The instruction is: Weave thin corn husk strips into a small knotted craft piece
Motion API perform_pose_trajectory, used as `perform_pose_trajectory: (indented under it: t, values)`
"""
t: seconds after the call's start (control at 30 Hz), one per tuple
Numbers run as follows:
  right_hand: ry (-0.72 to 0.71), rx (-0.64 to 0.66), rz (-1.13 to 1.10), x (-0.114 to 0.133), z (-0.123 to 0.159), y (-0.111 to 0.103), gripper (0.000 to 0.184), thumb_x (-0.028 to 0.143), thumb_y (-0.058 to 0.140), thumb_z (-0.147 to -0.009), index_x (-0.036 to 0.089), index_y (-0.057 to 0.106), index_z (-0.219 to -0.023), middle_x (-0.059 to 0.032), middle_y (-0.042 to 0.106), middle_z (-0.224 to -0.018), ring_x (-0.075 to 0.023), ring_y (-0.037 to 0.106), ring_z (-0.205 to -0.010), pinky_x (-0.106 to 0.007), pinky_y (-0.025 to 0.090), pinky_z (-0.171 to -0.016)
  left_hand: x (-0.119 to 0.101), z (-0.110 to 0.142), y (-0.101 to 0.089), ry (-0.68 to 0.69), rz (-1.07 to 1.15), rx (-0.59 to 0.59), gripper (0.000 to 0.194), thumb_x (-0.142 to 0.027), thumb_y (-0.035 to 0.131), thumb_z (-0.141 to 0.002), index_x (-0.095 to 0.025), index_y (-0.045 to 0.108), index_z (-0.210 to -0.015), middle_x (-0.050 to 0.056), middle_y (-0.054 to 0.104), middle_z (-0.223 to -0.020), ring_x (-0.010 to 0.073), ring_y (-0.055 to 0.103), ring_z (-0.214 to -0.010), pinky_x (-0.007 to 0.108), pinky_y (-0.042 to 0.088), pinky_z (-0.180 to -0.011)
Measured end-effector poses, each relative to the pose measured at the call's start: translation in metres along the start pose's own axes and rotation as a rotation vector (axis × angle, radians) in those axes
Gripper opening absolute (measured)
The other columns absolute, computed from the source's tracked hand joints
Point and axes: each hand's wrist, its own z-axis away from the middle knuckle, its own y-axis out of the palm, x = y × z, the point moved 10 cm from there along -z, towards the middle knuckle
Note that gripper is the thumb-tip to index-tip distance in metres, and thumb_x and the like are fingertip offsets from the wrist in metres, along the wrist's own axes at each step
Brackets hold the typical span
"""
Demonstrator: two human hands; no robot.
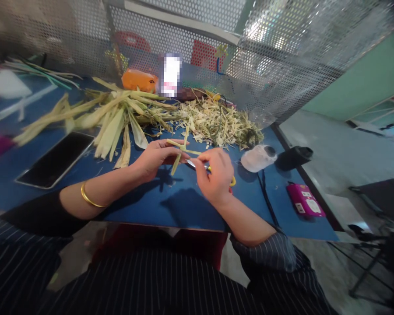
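Observation:
My left hand (153, 159) pinches a small cross of folded pale-green corn husk strips (183, 148) above the table, its arms sticking out in several directions. Close on its right, my right hand (216, 173) is closed around a pair of scissors (191, 163). A bit of silvery blade shows between the two hands, and parts of the yellow handle show beside the right fingers. The blade's tip is by the left fingertips and the husk; whether it touches them I cannot tell. A bundle of long dried corn husks (113, 118) lies beyond my left hand.
Husk scraps (213, 122) are heaped at the back of the blue table (190, 210), before a perforated metal screen (151, 26). A dark phone (57, 159) lies at left. To the right are a white thread cone (256, 159), a black cone (293, 158) and a magenta packet (304, 200).

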Motion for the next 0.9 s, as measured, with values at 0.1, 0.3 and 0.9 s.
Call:
perform_pose_trajectory:
  t: [0.1,0.3,0.9]
  values:
    - [0.076,0.054,0.047,-0.019,-0.005,0.006,0.022,0.041,0.055,-0.091,0.020,0.060,-0.091,-0.0084,0.064,-0.091,-0.0210,0.057,-0.089,-0.034,0.040,-0.080,-0.002,0.001,0.000,0.027,-0.030,0.002,0.034,-0.030,0.075,-0.073,-0.013,0.071,-0.103,0.004,0.072,-0.070,0.0140,0.066,-0.065,0.027,0.053,-0.071]
    - [0.043,0.328,-0.076,-0.012,0.002,0.041,0.029,0.032,0.045,-0.096,0.019,0.053,-0.071,-0.0005,0.058,-0.066,-0.0138,0.052,-0.066,-0.030,0.037,-0.073,0.001,-0.002,-0.003,0.102,-0.116,-0.057,0.021,-0.028,0.077,-0.071,-0.010,0.072,-0.081,0.003,0.068,-0.067,0.0083,0.058,-0.055,0.022,0.048,-0.059]
    - [0.521,0.141,-0.566,-0.057,0.007,0.037,0.010,0.025,0.066,-0.082,0.020,0.068,-0.073,0.0009,0.065,-0.071,-0.0122,0.055,-0.066,-0.027,0.043,-0.063,0.018,0.002,0.019,-0.035,-0.272,0.180,0.021,-0.034,0.067,-0.081,-0.013,0.066,-0.078,-0.002,0.056,-0.056,0.0065,0.047,-0.050,0.020,0.038,-0.052]
